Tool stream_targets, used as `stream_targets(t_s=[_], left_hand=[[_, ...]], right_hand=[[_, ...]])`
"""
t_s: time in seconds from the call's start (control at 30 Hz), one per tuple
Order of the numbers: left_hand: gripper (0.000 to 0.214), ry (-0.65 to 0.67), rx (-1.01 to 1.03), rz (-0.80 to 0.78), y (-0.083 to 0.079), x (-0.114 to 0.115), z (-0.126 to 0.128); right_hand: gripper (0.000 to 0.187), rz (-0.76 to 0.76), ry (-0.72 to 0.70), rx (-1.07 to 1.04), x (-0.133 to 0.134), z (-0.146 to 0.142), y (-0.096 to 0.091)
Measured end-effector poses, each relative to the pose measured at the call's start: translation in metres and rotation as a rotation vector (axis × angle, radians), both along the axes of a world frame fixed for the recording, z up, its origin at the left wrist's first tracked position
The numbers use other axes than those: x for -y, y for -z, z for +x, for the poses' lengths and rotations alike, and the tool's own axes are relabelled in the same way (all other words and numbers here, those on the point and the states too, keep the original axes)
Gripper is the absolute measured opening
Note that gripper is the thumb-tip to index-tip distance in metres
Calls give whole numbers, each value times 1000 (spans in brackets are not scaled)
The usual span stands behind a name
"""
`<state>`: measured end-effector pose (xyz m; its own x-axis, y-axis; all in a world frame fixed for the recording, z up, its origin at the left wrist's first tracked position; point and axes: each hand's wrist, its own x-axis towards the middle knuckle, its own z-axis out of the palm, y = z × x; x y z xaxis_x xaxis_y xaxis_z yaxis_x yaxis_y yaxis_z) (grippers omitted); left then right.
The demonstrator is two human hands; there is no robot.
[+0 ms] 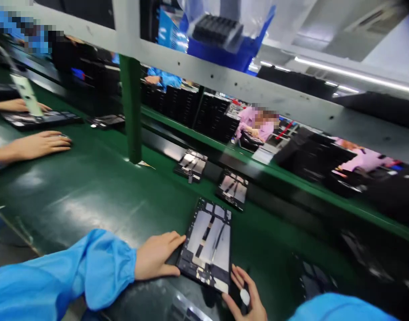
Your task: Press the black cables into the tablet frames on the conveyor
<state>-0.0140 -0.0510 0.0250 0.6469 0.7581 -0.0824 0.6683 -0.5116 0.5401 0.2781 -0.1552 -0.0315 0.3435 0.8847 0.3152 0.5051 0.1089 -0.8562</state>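
An opened tablet point(209, 240), its inner side up with silvery panels and dark ribbon cables showing, sits tilted before me on the green bench. My left hand point(159, 256) grips its left edge, the thumb near the lower corner and the fingers further up. At the lower right corner, my right hand point(246, 296) has thumb and fingers on either side of the edge. A small round white piece point(245, 297) on something dark shows against the right palm; I cannot make out what it is.
Two similar opened tablets point(192, 165) point(234, 189) lie beyond mine, and a dark, blurred one point(314, 278) lies right. A green post point(131, 107) carries an overhead shelf rail point(224, 76) with a blue bin point(221, 55). At left, a co-worker's hands point(40, 145) rest by another device point(40, 119).
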Motion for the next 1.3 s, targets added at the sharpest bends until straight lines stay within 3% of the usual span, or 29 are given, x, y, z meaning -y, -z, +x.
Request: stream_targets(t_s=[0.13,0.23,0.33,0.43,0.77,0.87,1.0,1.07,1.13,1.3], left_hand=[[43,76,145,91,-2,-4,-2],[23,142,189,218,3,-4,9],[24,156,157,300,8,-7,19],[25,140,161,264,12,-11,19],[31,90,256,171,9,-16,14],[32,-14,376,128,3,-29,8],[34,-337,524,128,-3,-55,-7],[36,-435,542,135,-2,-62,-12],[36,-362,520,133,-1,-63,-10],[33,142,275,91,-3,-50,20]], right_hand=[[42,-25,-57,16,5,6,-14],[28,-1,-170,72,-2,-18,-34],[24,23,-270,91,-16,-49,-46],[31,30,-323,114,-28,-68,-47],[40,-40,-323,143,-39,-76,-42],[38,-43,-321,103,-38,-76,-39],[32,-12,-306,51,-37,-75,-34],[28,14,-252,-4,-36,-72,-33],[25,30,-183,-43,-36,-70,-33],[21,42,-167,-25,-38,-67,-33]])
